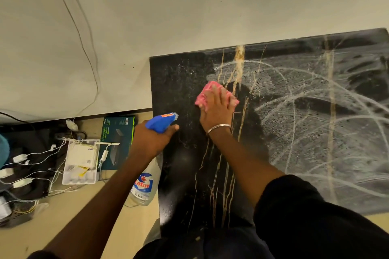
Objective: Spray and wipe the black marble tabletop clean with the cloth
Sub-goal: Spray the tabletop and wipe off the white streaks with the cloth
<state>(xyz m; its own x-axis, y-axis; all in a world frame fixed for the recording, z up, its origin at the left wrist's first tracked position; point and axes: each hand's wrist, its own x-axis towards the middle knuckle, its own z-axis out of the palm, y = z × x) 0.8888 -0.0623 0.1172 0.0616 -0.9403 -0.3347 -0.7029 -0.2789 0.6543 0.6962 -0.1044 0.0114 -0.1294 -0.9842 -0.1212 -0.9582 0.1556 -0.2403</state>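
The black marble tabletop (305, 132) with gold veins fills the right half of the head view; its right part carries whitish wet smear streaks, its left strip is dark with fine droplets. My right hand (216, 109) presses flat on a pink cloth (207, 92) near the table's left back part. My left hand (153, 136) grips the neck of a clear spray bottle (145, 187) with a blue trigger head (162, 121), held at the table's left edge, nozzle pointing over the marble.
A pale wall (189, 6) runs behind the table. On the floor to the left lie a dark green box (117, 139), a white tray of small parts (81, 162), and tangled white cables and adapters (23, 174).
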